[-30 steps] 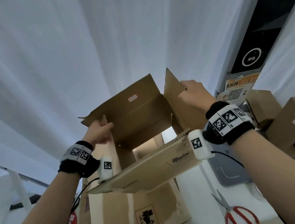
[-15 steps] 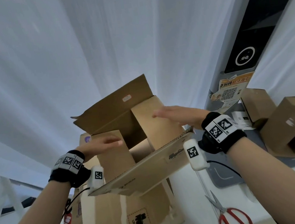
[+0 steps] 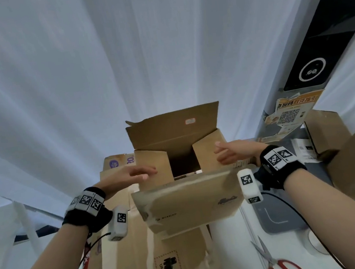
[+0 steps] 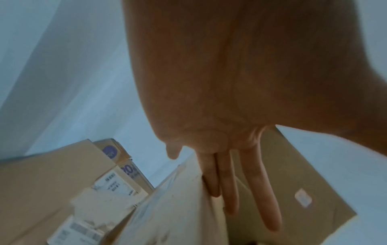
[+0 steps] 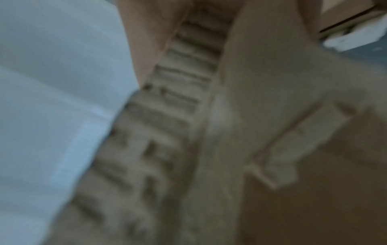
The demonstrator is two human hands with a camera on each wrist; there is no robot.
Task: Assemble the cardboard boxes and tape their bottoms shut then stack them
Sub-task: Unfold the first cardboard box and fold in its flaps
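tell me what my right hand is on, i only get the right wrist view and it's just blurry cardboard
Observer: Your right hand lies flat, fingers straight, on the right side flap of the open cardboard box.
Operator: and the left one
Observer: The left hand presses the left side flap the same way, with straight fingers.
Operator: are the long flaps folded in
Observer: No. The far flap stands up and the near flap sticks out toward you.
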